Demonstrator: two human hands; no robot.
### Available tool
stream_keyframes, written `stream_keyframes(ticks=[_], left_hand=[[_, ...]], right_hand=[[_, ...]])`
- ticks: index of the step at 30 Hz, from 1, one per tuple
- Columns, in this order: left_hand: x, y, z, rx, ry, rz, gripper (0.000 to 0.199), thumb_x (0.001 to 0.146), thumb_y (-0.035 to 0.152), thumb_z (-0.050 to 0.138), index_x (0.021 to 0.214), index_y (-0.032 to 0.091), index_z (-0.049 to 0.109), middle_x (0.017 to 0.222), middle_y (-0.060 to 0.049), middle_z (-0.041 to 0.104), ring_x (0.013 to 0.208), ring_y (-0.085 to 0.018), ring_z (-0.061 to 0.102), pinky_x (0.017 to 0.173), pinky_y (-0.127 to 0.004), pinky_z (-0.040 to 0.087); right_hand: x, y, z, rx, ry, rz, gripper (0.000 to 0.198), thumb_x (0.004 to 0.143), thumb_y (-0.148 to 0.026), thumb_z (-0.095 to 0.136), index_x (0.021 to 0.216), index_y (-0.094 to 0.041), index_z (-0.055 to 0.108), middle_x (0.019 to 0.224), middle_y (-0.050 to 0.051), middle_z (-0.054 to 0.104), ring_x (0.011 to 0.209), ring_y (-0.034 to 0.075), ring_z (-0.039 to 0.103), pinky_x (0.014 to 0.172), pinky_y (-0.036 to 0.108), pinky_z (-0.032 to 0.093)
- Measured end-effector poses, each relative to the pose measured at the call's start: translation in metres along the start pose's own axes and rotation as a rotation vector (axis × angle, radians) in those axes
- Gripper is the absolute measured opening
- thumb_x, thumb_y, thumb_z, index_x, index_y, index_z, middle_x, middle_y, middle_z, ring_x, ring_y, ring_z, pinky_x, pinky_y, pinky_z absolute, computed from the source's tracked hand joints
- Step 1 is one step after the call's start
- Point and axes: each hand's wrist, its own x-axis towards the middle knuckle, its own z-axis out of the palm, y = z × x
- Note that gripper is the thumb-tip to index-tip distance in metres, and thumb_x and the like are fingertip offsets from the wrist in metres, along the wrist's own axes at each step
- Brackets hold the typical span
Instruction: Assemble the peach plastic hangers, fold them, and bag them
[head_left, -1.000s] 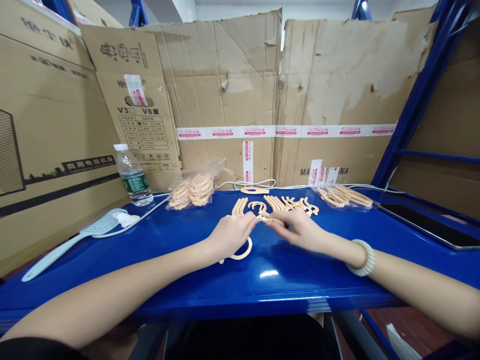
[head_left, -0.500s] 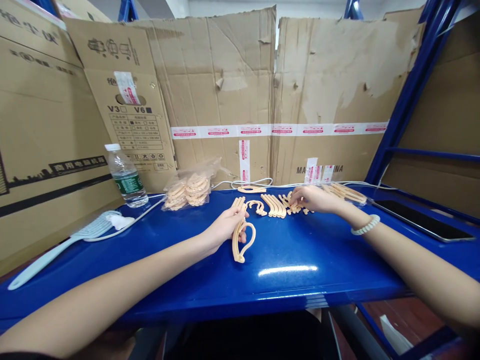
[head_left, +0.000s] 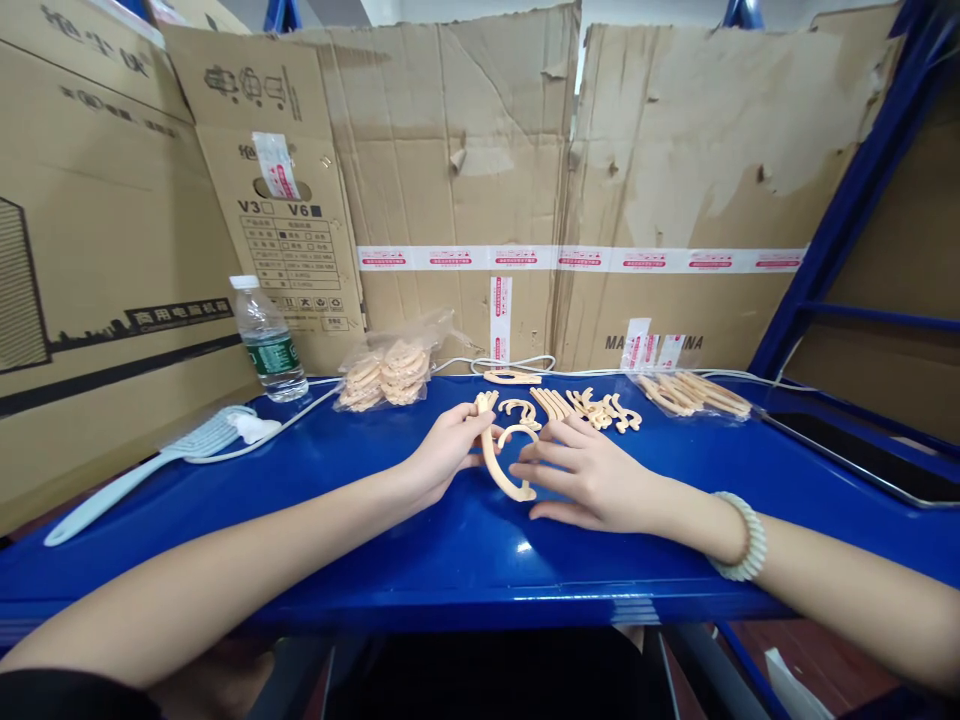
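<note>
My left hand (head_left: 450, 448) is closed around the upper end of a beige plastic folding hanger (head_left: 495, 470), whose long curved arm points down and whose round hook bends to the right. My right hand (head_left: 585, 470) is beside it, fingers bent and spread around the hanger's lower end; whether they touch it I cannot tell. Just beyond the hands lie loose hooks (head_left: 517, 408), a row of straight arms (head_left: 553, 402) partly hidden by my right hand, and a heap of small curved hooks (head_left: 606, 408). Another hanger piece (head_left: 512, 378) lies at the back.
A clear bag of beige pieces (head_left: 390, 375) and a water bottle (head_left: 271, 345) stand back left, with a pale brush (head_left: 187, 440) in front. To the right are bagged hangers (head_left: 694, 392) and a black phone (head_left: 862, 455). Cardboard (head_left: 450, 150) walls the blue table (head_left: 420, 570).
My right hand has come from the heap of hooks left and nearer, to the hanger in my left hand. The hanger has turned, its lower end now farther right. The view has shifted slightly.
</note>
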Motion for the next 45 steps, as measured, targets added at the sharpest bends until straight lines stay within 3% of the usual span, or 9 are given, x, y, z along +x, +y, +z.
stream_keyframes(ticks=[4,7,12,16,18,24,31,41,45], left_hand=[[-0.003,0.003,0.003,0.005,0.023,0.024,0.008,0.09,0.022,0.052,0.093,0.015,0.051,0.086,-0.007,0.065,0.068,-0.013,0.062,0.065,-0.029,0.052],[-0.001,0.002,0.003,0.06,0.098,0.175,0.023,0.086,0.024,0.057,0.105,0.017,0.047,0.101,-0.01,0.063,0.079,-0.017,0.063,0.068,-0.033,0.054],[0.001,-0.001,-0.005,0.617,0.236,0.835,0.035,0.082,0.021,0.06,0.115,0.022,0.048,0.127,-0.01,0.049,0.12,-0.023,0.048,0.097,-0.043,0.043],[-0.008,0.001,-0.005,1.158,-0.099,1.182,0.024,0.087,0.022,0.054,0.11,0.02,0.054,0.119,-0.008,0.058,0.119,-0.023,0.049,0.108,-0.048,0.029],[-0.012,0.001,-0.004,1.308,-0.237,1.179,0.021,0.09,0.024,0.05,0.11,0.018,0.055,0.107,-0.008,0.064,0.108,-0.023,0.056,0.108,-0.049,0.026],[-0.011,0.001,-0.003,1.465,-0.309,1.068,0.024,0.095,0.028,0.038,0.092,0.017,0.059,0.092,-0.008,0.065,0.093,-0.023,0.059,0.101,-0.044,0.031],[-0.009,-0.003,-0.004,1.44,-0.366,0.996,0.019,0.093,0.025,0.041,0.085,0.017,0.056,0.082,-0.007,0.061,0.075,-0.02,0.057,0.07,-0.032,0.041],[-0.006,0.008,-0.009,1.356,-0.387,1.022,0.025,0.087,0.015,0.037,0.076,0.019,0.059,0.08,-0.008,0.063,0.076,-0.021,0.057,0.077,-0.036,0.041],[0.011,0.021,-0.025,1.231,-0.393,0.969,0.02,0.089,0.022,0.044,0.084,0.022,0.063,0.086,-0.006,0.065,0.084,-0.021,0.057,0.09,-0.037,0.039]], right_hand=[[-0.003,0.005,0.004,0.035,-0.01,0.056,0.028,0.094,-0.035,0.045,0.103,-0.017,0.065,0.089,0.008,0.064,0.085,0.021,0.045,0.077,0.036,0.034],[-0.002,0.006,0.0,0.048,0.014,0.102,0.028,0.094,-0.036,0.047,0.096,-0.017,0.067,0.082,0.007,0.063,0.082,0.02,0.044,0.076,0.036,0.032],[-0.003,0.009,-0.005,0.019,0.107,0.223,0.028,0.091,-0.041,0.052,0.092,-0.018,0.069,0.081,0.007,0.063,0.083,0.021,0.044,0.076,0.036,0.03],[-0.004,0.011,-0.003,0.0,0.117,0.274,0.03,0.091,-0.042,0.052,0.091,-0.018,0.07,0.077,0.007,0.063,0.082,0.021,0.043,0.073,0.035,0.028],[-0.005,0.01,-0.001,-0.007,0.12,0.257,0.032,0.091,-0.043,0.051,0.092,-0.017,0.07,0.076,0.007,0.062,0.082,0.021,0.044,0.073,0.035,0.027],[-0.004,0.006,0.001,0.009,0.121,0.233,0.032,0.092,-0.042,0.05,0.09,-0.017,0.07,0.075,0.006,0.06,0.078,0.02,0.045,0.073,0.036,0.026],[-0.003,0.004,0.0,0.197,0.09,0.248,0.027,0.089,-0.039,0.055,0.081,-0.017,0.068,0.066,0.001,0.054,0.072,0.017,0.045,0.074,0.034,0.028],[0.0,0.01,0.006,0.61,0.186,0.47,0.027,0.086,-0.041,0.06,0.085,-0.017,0.071,0.069,0.003,0.064,0.064,0.014,0.053,0.062,0.028,0.04],[-0.004,0.025,0.008,0.558,0.299,0.596,0.025,0.083,-0.041,0.062,0.087,-0.018,0.071,0.08,0.005,0.069,0.073,0.018,0.059,0.07,0.032,0.045]])
